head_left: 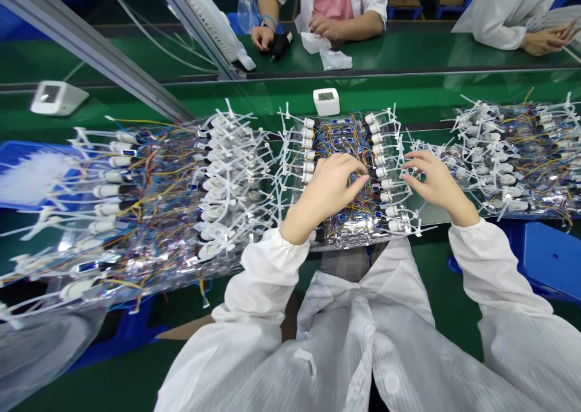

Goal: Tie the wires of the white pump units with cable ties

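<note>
A clear tray (345,230) of small white cylindrical parts with blue and yellow wires and white cable ties lies in front of me. My left hand (329,188) rests on the wires in the tray's middle, fingers curled and pinched on a wire. My right hand (433,179) hovers at the tray's right edge, fingers bent and close together around a white part (385,184) with a cable tie; whether it grips is unclear.
Similar trays of wired parts lie at the left (149,206) and right (512,158). A small white device (325,100) stands behind the middle tray. Two other people work across the green bench (408,52). A blue bin (549,258) sits at right.
</note>
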### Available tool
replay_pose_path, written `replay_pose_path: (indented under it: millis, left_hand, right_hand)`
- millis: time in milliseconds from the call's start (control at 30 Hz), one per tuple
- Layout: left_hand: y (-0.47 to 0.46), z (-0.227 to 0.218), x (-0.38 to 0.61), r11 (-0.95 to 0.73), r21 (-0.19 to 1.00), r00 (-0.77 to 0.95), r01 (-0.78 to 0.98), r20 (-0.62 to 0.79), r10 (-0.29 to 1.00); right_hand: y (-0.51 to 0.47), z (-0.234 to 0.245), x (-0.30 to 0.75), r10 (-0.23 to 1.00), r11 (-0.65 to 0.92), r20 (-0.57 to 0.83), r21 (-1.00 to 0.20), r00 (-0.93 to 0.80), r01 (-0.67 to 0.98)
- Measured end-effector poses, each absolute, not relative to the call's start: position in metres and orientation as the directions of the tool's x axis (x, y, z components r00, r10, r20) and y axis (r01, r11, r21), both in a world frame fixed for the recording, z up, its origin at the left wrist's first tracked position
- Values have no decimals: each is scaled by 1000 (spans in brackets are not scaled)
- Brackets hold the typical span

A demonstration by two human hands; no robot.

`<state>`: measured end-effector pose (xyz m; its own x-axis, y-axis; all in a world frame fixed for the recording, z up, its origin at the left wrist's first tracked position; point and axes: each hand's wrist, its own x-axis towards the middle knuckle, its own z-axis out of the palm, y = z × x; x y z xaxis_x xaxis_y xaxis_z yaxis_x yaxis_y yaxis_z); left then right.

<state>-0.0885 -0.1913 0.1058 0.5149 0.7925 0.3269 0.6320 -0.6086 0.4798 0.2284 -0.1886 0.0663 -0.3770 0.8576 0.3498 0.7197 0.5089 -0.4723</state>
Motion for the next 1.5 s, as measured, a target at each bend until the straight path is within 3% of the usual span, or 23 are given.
replay_pose_path:
  millis: [133,300,400,600,700,867,1033,1167,1267,1400,1500]
  left_hand:
    - [-161,110,-45,-672,414,650,614,216,728]
    - [-125,79,5,-660,368,685,655,80,724]
    - [-115,55,15,-647,403,675,647,92,732]
    - [-108,27,15,-680,461,672,570,214,709]
    - [-106,24,12,-673,516,667,530,237,707]
    - [-103,23,8,-558,675,454,483,352,818]
    - [-106,27,4,-583,707,452,401,401,797]
    - [-111,34,2,-621,680,448,390,449,773]
    - [-115,39,1,-691,612,467,385,517,718]
    - [-122,54,0,-759,541,546,362,537,643]
    - [-130,78,-9,-749,541,505,383,556,660]
  right_hand:
    - [-167,68,230,919,364,326,-480,-222,798]
    - [-143,58,218,945,325,88,-362,-315,874]
    - [-138,55,217,950,311,58,-305,-308,900]
    - [-129,57,232,970,236,177,-488,-169,840]
    - [-125,56,239,972,196,213,-498,-100,845]
    - [-135,64,235,939,181,342,-587,39,789]
    - [-148,74,213,976,204,202,-686,-86,698]
    - [-151,80,203,999,31,21,-900,-27,435]
    - [-158,87,200,994,-69,-91,-951,-60,301]
    - [-185,102,199,995,1,-35,-929,-90,370]
    - [-217,110,206,997,75,71,-961,-26,267]
